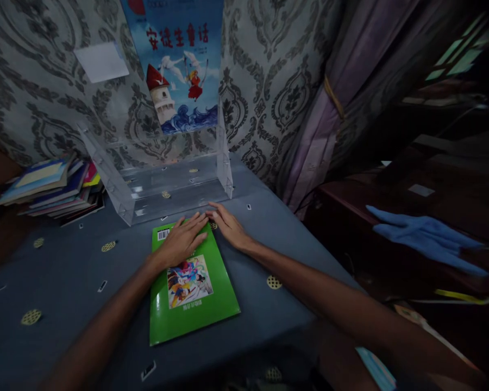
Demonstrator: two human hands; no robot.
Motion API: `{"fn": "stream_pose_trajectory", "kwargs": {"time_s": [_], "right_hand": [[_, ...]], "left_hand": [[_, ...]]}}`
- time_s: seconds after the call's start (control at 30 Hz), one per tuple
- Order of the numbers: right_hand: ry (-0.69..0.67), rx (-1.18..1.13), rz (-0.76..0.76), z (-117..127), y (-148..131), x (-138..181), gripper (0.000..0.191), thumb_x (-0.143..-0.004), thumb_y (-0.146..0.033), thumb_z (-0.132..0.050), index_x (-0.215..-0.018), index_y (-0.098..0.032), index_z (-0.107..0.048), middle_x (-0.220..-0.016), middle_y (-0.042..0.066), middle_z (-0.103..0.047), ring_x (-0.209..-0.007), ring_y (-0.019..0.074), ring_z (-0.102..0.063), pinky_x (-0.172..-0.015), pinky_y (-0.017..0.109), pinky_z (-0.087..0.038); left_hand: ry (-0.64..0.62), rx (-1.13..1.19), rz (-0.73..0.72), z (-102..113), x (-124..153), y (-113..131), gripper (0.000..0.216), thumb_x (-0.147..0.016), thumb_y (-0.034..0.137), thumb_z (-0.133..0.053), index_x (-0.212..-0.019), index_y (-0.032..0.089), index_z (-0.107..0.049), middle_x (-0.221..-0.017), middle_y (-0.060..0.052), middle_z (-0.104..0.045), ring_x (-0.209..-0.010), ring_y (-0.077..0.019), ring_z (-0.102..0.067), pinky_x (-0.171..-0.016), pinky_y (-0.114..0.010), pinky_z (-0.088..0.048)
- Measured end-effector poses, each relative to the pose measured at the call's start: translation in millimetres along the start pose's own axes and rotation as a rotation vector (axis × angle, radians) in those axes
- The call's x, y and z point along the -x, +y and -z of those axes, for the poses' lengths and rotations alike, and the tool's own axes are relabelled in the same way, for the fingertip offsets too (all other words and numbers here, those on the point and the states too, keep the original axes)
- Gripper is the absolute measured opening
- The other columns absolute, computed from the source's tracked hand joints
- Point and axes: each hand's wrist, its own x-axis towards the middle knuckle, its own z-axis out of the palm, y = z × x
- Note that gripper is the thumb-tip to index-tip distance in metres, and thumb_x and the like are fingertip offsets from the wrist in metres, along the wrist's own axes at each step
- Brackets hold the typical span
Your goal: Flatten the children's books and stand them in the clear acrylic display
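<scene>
A green book (224, 296) with a colourful picture and a barcode lies flat on the table, turned so its print reads upside down. My left hand (181, 239) rests flat on the book's far part, fingers stretched out. At the book's far right corner is my right hand (230, 225), its fingers extended and their tips near those of the left. Whether the right fingertips touch the book's edge is hard to make out. Just beyond the hands stands a clear plastic rack (171, 198) with two upright side panels.
A stack of books (61, 184) sits at the table's left. Behind the rack, a blue poster (183, 70) and white paper (101, 62) hang against patterned fabric. A tied purple curtain (313, 136) hangs right. Blue gloves (424, 233) lie on a dark red surface beyond the table's right edge.
</scene>
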Motion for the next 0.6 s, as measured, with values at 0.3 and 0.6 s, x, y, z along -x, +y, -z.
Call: {"fn": "stream_pose_trajectory", "kwargs": {"time_s": [0.3, 0.6], "right_hand": [[-0.076, 0.123, 0.095, 4.6, -6.9, 0.6, 0.05, -0.103, -0.053, -0.033, -0.128, -0.02, -0.061, -0.124, 0.01, -0.071, -0.119, 0.0242, -0.065, -0.107, 0.045, -0.048], [-0.063, 0.187, 0.061, 11.5, -22.1, 24.1, 0.049, -0.102, -0.054, -0.036, -0.12, -0.022, -0.068, -0.115, 0.008, -0.076, -0.114, 0.0275, -0.068, -0.102, 0.046, -0.051]], "left_hand": [[0.18, 0.465, 0.046, 6.9, 2.7, -10.3, 0.061, -0.102, 0.06, -0.029, -0.131, 0.022, -0.066, -0.14, -0.006, -0.063, -0.134, -0.0266, -0.054, -0.121, -0.046, -0.03], [0.226, 0.591, 0.089, 5.5, 3.8, -12.5, 0.062, -0.099, 0.064, -0.033, -0.121, 0.019, -0.07, -0.129, -0.008, -0.069, -0.125, -0.0268, -0.06, -0.114, -0.044, -0.039]]}}
